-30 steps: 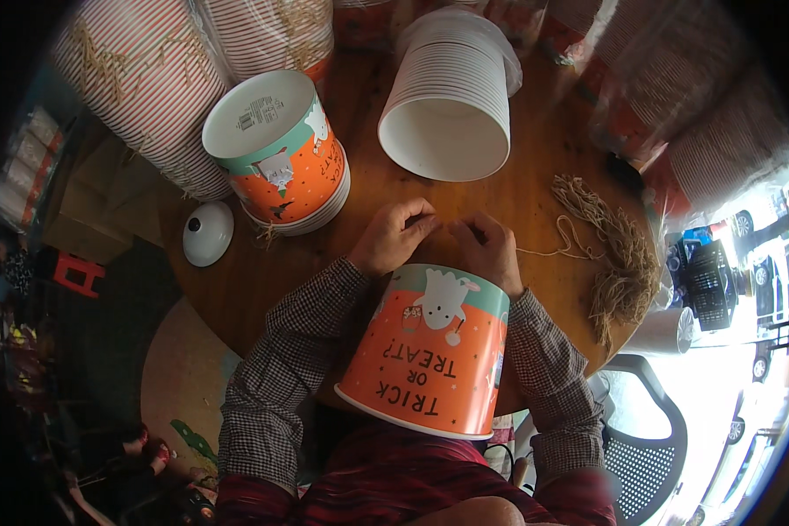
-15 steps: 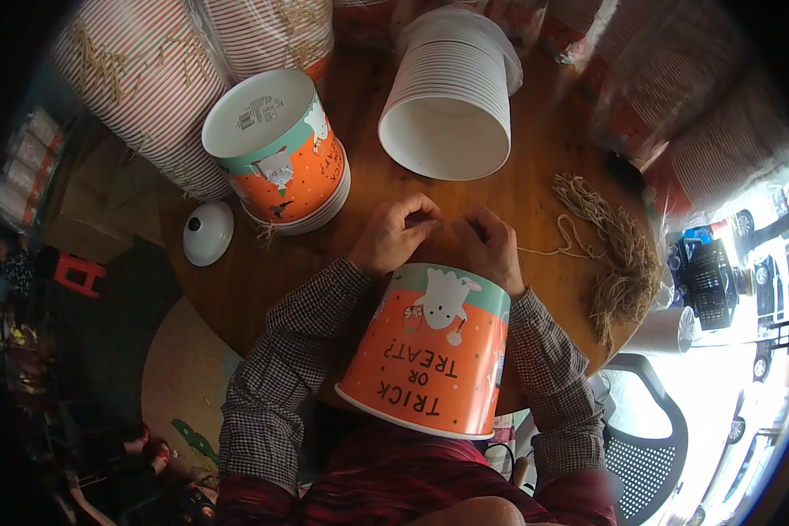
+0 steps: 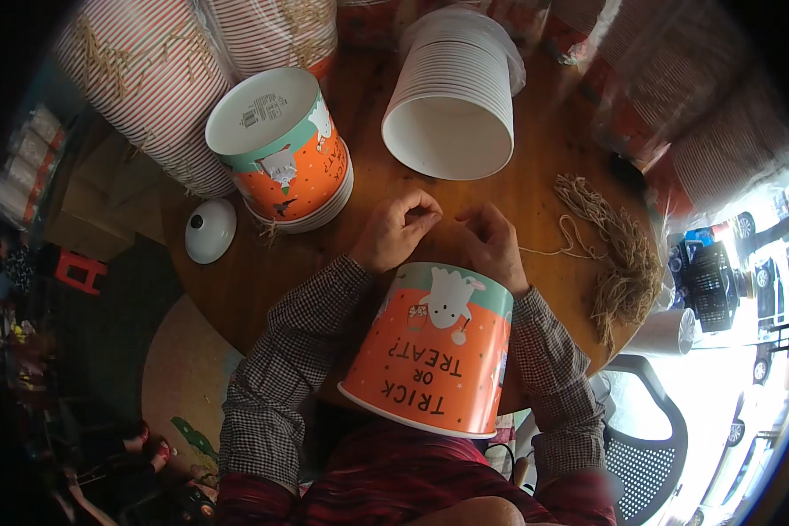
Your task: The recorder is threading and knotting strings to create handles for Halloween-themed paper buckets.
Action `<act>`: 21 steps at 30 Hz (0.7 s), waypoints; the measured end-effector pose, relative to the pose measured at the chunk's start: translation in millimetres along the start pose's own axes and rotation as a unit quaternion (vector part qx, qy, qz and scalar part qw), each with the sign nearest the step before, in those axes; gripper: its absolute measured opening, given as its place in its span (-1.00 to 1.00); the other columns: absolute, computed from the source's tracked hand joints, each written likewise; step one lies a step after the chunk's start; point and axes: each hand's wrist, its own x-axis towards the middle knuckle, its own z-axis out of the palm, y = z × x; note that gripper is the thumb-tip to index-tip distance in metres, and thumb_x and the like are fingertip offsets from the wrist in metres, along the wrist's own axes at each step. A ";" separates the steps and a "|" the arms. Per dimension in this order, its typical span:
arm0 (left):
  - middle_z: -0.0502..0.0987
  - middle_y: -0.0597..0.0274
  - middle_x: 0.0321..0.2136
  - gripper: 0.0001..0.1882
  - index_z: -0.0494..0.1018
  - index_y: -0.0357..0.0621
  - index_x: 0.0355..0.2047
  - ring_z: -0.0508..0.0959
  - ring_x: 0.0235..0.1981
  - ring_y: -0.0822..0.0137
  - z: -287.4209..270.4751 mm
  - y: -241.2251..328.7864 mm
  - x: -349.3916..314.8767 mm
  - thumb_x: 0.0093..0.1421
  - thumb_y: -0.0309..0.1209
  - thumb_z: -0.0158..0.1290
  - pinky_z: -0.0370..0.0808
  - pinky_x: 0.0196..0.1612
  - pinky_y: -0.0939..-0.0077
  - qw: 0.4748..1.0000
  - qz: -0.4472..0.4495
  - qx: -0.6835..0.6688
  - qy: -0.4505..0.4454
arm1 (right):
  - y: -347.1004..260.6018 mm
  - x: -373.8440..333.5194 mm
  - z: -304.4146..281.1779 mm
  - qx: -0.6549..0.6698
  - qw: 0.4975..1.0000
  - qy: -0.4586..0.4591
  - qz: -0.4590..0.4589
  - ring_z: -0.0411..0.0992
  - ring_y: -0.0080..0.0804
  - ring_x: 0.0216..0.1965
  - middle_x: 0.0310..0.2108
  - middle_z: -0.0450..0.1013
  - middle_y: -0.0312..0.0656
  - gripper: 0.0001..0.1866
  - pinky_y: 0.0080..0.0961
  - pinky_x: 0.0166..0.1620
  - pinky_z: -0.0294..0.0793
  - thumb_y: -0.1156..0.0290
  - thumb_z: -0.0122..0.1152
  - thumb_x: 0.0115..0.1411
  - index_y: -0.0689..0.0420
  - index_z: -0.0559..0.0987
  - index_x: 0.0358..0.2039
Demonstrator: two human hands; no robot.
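Observation:
An orange paper bucket (image 3: 430, 359) with a green band, dark lettering and a white cartoon figure rests bottom up between my forearms, at the table's near edge. Just beyond it, my left hand (image 3: 396, 230) is closed, thumb and forefinger pinched together. Facing it a small gap away, my right hand (image 3: 489, 244) is closed in a similar pinch. What the fingertips hold is too small to see. From the bundle of beige twine (image 3: 622, 254) on the right, a thin strand runs to the edge of my right hand and vanishes there.
A stack of white buckets (image 3: 447, 131) lies on its side beyond my hands. Upturned orange buckets (image 3: 294, 180) stand left, beside a white lid with a dark knob (image 3: 210, 231). Tall wrapped bucket stacks (image 3: 140, 88) line the far side. A grey chair (image 3: 644, 430) is at lower right.
Both hands keep their pinched pose, with only slight finger movement. The whole view has shifted a little; the bucket between my arms stays in place.

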 end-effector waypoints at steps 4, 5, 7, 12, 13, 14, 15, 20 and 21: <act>0.45 0.22 -0.48 -0.95 0.41 -0.28 -0.36 0.44 -0.49 0.48 2.8 3.4 -0.8 0.17 -0.56 0.05 0.43 -0.39 0.58 1.000 -0.010 -0.011 0.009 | -10.6 -2.3 3.4 0.006 0.999 0.025 0.023 0.28 -0.68 -0.51 -0.55 0.38 -0.37 -0.88 -0.65 -0.43 0.32 0.47 0.16 0.11 0.26 0.51 -0.37; 0.45 0.22 -0.48 -0.95 0.41 -0.28 -0.36 0.44 -0.49 0.48 2.6 4.1 -0.5 0.17 -0.56 0.05 0.43 -0.39 0.58 1.000 -0.010 -0.010 0.010 | -14.8 -3.1 4.1 0.010 0.999 0.035 0.029 0.27 -0.67 -0.51 -0.56 0.37 -0.36 -0.88 -0.64 -0.44 0.31 0.46 0.17 0.11 0.26 0.50 -0.39; 0.44 0.20 -0.47 -0.94 0.40 -0.27 -0.37 0.46 -0.47 0.41 1.9 5.1 0.4 0.15 -0.59 0.06 0.43 -0.40 0.55 0.994 0.086 0.054 0.028 | -11.2 -3.0 5.2 -0.006 0.999 0.045 0.024 0.27 -0.67 -0.52 -0.57 0.36 -0.35 -0.87 -0.64 -0.44 0.31 0.45 0.17 0.12 0.27 0.50 -0.40; 0.42 0.19 -0.47 -0.93 0.40 -0.26 -0.38 0.47 -0.45 0.31 2.0 15.4 1.7 0.13 -0.61 0.07 0.43 -0.38 0.49 0.990 0.121 0.071 0.024 | -8.0 -2.9 2.5 -0.047 0.997 0.051 0.025 0.26 -0.66 -0.53 -0.60 0.36 -0.32 -0.84 -0.62 -0.45 0.31 0.43 0.17 0.15 0.29 0.50 -0.40; 0.41 0.18 -0.47 -0.93 0.40 -0.25 -0.38 0.46 -0.45 0.30 1.8 15.9 1.5 0.13 -0.61 0.07 0.43 -0.37 0.48 0.991 0.115 0.061 0.019 | -8.1 -3.2 2.9 -0.022 0.998 0.044 0.049 0.26 -0.66 -0.53 -0.61 0.35 -0.33 -0.84 -0.63 -0.46 0.30 0.42 0.16 0.15 0.29 0.50 -0.41; 0.41 0.18 -0.47 -0.93 0.40 -0.25 -0.38 0.46 -0.45 0.30 1.2 15.6 1.3 0.13 -0.61 0.07 0.43 -0.37 0.48 0.991 0.115 0.061 0.019 | -8.5 -3.3 3.3 0.003 0.997 0.036 0.074 0.25 -0.67 -0.53 -0.62 0.33 -0.35 -0.83 -0.63 -0.46 0.29 0.42 0.16 0.15 0.29 0.49 -0.42; 0.41 0.18 -0.47 -0.93 0.39 -0.26 -0.39 0.46 -0.45 0.28 0.8 14.8 1.2 0.13 -0.61 0.07 0.43 -0.38 0.47 0.990 0.118 0.069 0.021 | -10.0 -3.3 3.0 0.003 0.997 0.036 0.074 0.25 -0.67 -0.53 -0.62 0.33 -0.35 -0.83 -0.63 -0.46 0.29 0.42 0.16 0.15 0.29 0.49 -0.42; 0.41 0.17 -0.47 -0.93 0.38 -0.26 -0.41 0.46 -0.46 0.26 -1.2 11.3 1.4 0.13 -0.61 0.07 0.42 -0.40 0.46 0.987 0.128 0.089 0.042 | -11.6 -3.6 0.3 -0.005 0.999 -0.030 0.016 0.25 -0.71 -0.52 -0.58 0.34 -0.39 -0.85 -0.66 -0.46 0.29 0.44 0.17 0.14 0.28 0.48 -0.40; 0.40 0.17 -0.47 -0.93 0.38 -0.26 -0.41 0.46 -0.45 0.26 -0.6 11.8 1.1 0.13 -0.61 0.07 0.42 -0.39 0.46 0.989 0.117 0.087 0.038 | -8.7 -3.2 0.8 -0.006 0.999 -0.029 0.016 0.25 -0.71 -0.52 -0.58 0.34 -0.39 -0.85 -0.66 -0.46 0.29 0.44 0.17 0.14 0.28 0.48 -0.40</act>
